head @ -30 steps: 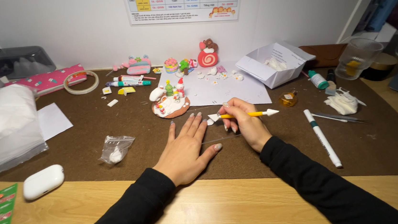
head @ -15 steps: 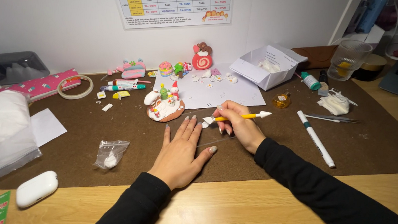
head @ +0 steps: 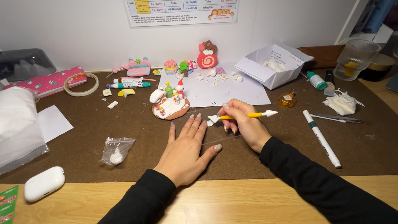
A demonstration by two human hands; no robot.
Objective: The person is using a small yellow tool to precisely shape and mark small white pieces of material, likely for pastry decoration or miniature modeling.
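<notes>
So the left hand (head: pixel 185 149) is lying flat on the brown mat (head: pixel 114 129), palm down, fingers spread out, not holding anything. The right hand (head: pixel 243 125) is just beside it, curled shut around a yellow sculpting tool (head: pixel 245 115) with white tips, held about level with one tip pointing left at a little white bit of clay (head: pixel 212 119) on the mat. Can't tell if the tip actually touches it. The two hands sit close together near the middle of the worktop (head: pixel 217 211), a bit toward the front edge.

Just behind the fingertips there's a small clay cake (head: pixel 170 105) with tiny figures on top, next to a white sheet of paper (head: pixel 226 91). More little clay pieces line the back edge, including a red swirl roll (head: pixel 207 58). A folded paper box (head: pixel 274 64) sits behind the right hand, a white marker pen (head: pixel 321 137) lies to its right, and a drinking glass (head: pixel 355 59) is near the back right corner. On the left: a small plastic bag (head: pixel 116 150), a white earbud case (head: pixel 44 183), a roll of tape (head: pixel 81 84) and a pink pencil case (head: pixel 47 82).
</notes>
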